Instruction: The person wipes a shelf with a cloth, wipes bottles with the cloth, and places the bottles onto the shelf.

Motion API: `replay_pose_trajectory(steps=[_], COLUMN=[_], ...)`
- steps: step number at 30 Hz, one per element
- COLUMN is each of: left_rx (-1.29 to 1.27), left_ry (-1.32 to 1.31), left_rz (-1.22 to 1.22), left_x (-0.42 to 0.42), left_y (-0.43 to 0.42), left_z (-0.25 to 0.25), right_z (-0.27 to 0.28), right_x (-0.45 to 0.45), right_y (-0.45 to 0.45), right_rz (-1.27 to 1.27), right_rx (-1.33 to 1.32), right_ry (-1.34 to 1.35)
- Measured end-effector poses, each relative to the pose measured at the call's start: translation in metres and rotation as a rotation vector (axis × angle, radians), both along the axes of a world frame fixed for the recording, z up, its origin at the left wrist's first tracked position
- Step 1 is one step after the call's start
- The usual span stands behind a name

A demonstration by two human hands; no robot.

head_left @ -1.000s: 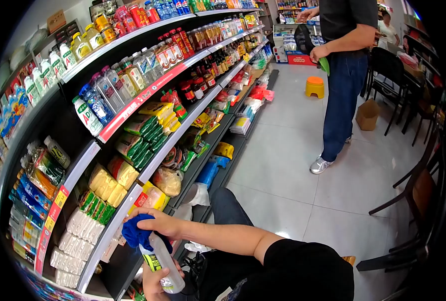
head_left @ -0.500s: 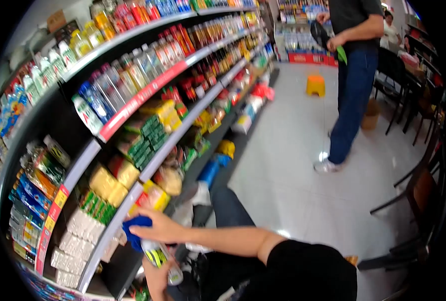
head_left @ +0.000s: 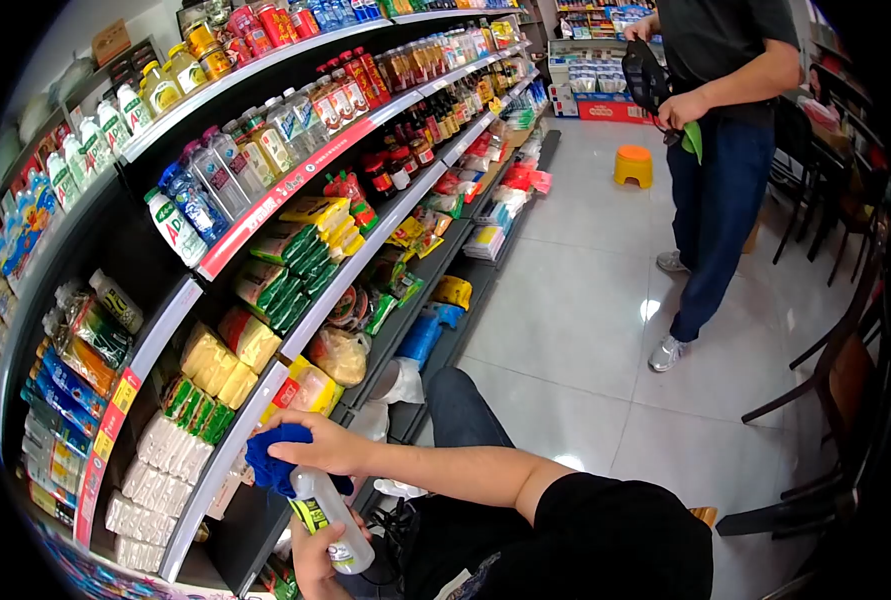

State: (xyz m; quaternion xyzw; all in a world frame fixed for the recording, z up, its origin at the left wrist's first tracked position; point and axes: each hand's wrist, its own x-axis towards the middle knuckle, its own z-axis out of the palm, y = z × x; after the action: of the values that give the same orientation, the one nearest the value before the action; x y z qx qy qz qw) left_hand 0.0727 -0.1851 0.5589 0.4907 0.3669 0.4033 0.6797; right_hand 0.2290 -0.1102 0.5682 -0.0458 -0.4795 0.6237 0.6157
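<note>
A clear bottle (head_left: 333, 520) with a green and black label is tilted, its top toward the upper left. My left hand (head_left: 315, 552) is wrapped round its lower part. Over the bottle's top end, my right hand (head_left: 320, 445) grips a bunched blue cloth (head_left: 275, 460), fingers pressed into it. The cloth hides the cap. Both hands are right in front of the lower shelf edge (head_left: 220, 450), beside white packs (head_left: 175, 445) and a yellow and red package (head_left: 307, 388).
Shelves of bottles and packets (head_left: 310, 250) fill the left. A standing person (head_left: 715, 190) holds a dark object and something green on the right. Behind are a yellow stool with an orange top (head_left: 633, 168) and dark chairs (head_left: 830, 390). My bent knee (head_left: 463, 405) is beside the shelf.
The standing person has stepped nearer and to the right. My hands stay on the cloth and bottle, with only a slight shift in the bottle's position.
</note>
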Motion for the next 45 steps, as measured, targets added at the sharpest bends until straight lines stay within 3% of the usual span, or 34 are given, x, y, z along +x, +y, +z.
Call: replay_pose_trajectory(steps=[3, 5, 9, 15, 18, 23, 28, 31, 33, 37, 41, 43, 44, 45], left_rx=[0.242, 0.398, 0.129, -0.033, -0.107, 0.090, 0.682, 0.578, 0.514, 0.110, -0.141, -0.219, -0.222, -0.215], left_ry=[0.301, 0.467, 0.219, -0.067, -0.161, 0.185, 0.866, 0.965, 0.762, 0.281, -0.137, -0.237, -0.264, -0.293], left_rz=[0.177, 0.184, 0.085, -0.053, -0.106, 0.154, 0.424, 0.436, 0.314, 0.030, -0.103, -0.160, -0.189, -0.231], left_x=[0.004, 0.007, -0.005, -0.007, -0.007, -0.003, 0.011, 0.015, 0.010, -0.008, -0.005, -0.002, 0.000, 0.002], left_y=[0.002, 0.004, 0.002, -0.009, -0.008, -0.003, 0.010, 0.005, 0.007, 0.008, 0.001, 0.001, 0.002, 0.005], left_z=[-0.008, -0.004, -0.002, 0.001, 0.002, -0.001, -0.009, -0.001, 0.002, -0.003, -0.003, -0.005, -0.004, -0.003], right_z=[-0.004, -0.004, 0.000, -0.008, -0.005, -0.001, 0.003, 0.002, -0.002, -0.011, -0.022, -0.019, -0.026, -0.035], right_x=[-0.003, -0.004, 0.006, 0.006, 0.009, 0.003, 0.000, 0.000, 0.000, 0.001, 0.002, 0.002, 0.004, 0.003], right_y=[0.002, 0.001, 0.000, 0.005, 0.005, 0.004, -0.007, -0.005, 0.001, 0.007, 0.013, 0.011, 0.018, 0.022], right_rz=[-0.318, -0.331, -0.073, 0.286, 0.223, -0.145, -0.531, -0.426, -0.250, -0.065, 0.114, 0.262, 0.281, 0.295], right_rx=[0.073, 0.078, 0.005, 0.006, -0.007, 0.052, 0.072, 0.042, 0.001, -0.112, -0.159, -0.115, -0.145, -0.233], right_ry=[-0.243, -0.262, -0.193, 0.128, 0.048, -0.225, -0.455, -0.374, -0.243, -0.122, 0.096, 0.198, 0.030, 0.064])
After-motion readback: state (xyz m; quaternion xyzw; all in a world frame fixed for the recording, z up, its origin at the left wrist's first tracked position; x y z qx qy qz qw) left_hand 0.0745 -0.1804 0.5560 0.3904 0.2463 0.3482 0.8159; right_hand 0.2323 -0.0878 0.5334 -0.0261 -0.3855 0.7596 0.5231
